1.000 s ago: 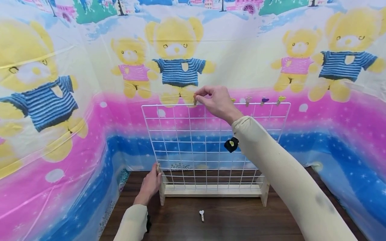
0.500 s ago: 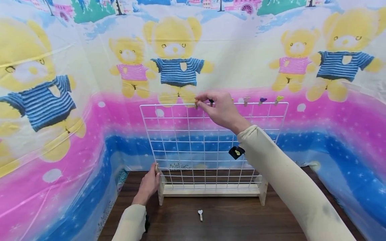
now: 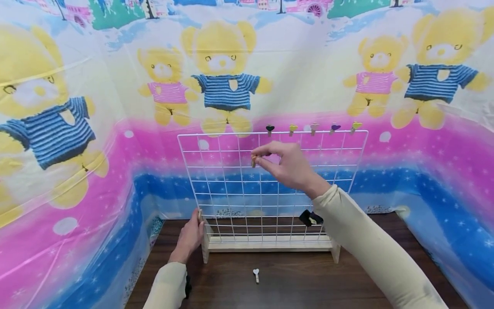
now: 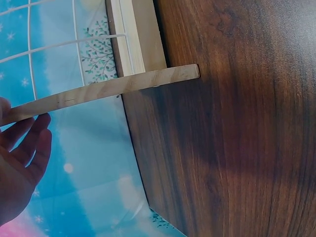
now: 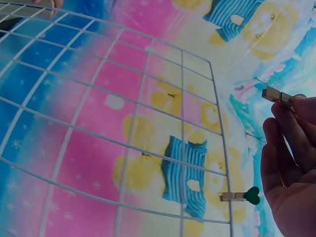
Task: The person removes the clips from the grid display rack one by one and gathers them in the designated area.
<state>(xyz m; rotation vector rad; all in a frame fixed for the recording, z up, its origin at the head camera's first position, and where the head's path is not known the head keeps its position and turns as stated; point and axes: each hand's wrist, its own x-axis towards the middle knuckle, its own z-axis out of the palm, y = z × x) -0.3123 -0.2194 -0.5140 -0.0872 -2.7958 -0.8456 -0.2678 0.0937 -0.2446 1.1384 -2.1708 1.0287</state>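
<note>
My right hand (image 3: 289,165) pinches a small wooden clothespin (image 5: 277,96) between thumb and fingertips, its far end hidden by the fingers. In the head view this hand is in front of the white wire grid (image 3: 260,180), below its top wire. A clothespin with a dark green heart (image 5: 252,195) is clipped to that wire, near the hand in the right wrist view. My left hand (image 3: 189,236) grips the wooden side post (image 4: 98,92) of the grid's stand, low at the left. Another clothespin with a white heart (image 3: 256,275) lies on the table in front.
Several heart clothespins, such as a pink one (image 3: 314,127) and a purple one (image 3: 335,128), line the right part of the top wire. The stand's wooden crossbar (image 3: 270,246) rests on the dark brown table (image 3: 301,279). A bear-printed cloth (image 3: 301,77) surrounds the table.
My right hand has come down and slightly right from the top wire, still pinching the clothespin. The dark green heart clothespin is now uncovered. My left hand stays on the post.
</note>
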